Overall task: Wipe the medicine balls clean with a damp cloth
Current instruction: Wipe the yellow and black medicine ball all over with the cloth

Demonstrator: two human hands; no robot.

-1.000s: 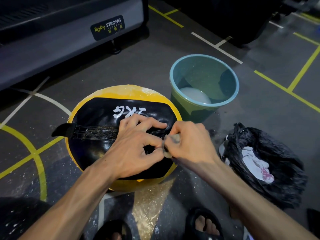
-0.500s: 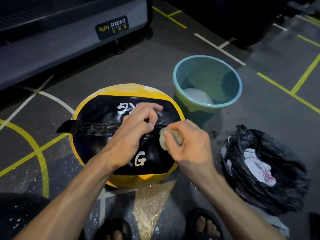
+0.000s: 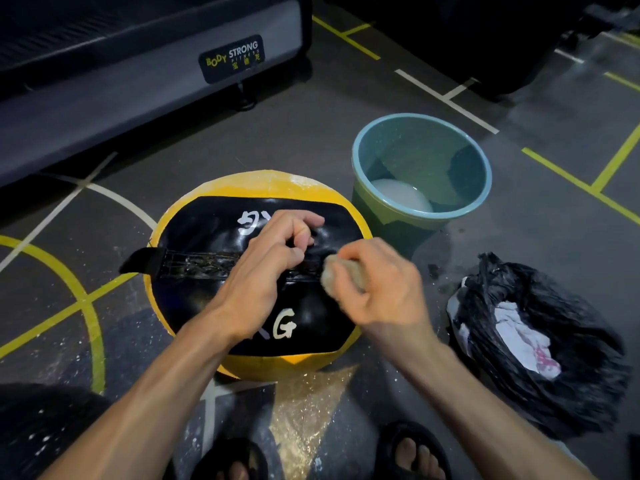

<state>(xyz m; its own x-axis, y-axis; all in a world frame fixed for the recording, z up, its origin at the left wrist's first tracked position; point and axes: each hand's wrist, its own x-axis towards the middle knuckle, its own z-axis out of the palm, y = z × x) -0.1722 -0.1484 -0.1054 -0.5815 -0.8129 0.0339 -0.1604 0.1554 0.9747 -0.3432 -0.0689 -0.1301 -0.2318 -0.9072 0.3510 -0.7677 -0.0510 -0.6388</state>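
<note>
Cloth [image 3: 341, 273] against medicine ball [image 3: 207, 230] seam

Both bare forearms reach forward from the bottom edge. The left hand [image 3: 266, 268] is palm down with its fingers curled, thumb tucked toward the index finger. The right hand [image 3: 377, 289] is curled around a small wadded beige cloth [image 3: 337, 277], knuckles up.

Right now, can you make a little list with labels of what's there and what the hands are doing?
ball: yellow and black medicine ball on the floor
cloth: balled-up cloth, pressed on the ball's strap
right hand: right hand grips the cloth
left hand: left hand, fingers curled, rests on the ball
bucket: bucket with water, behind the ball
bag: black bag, right of the ball
</note>
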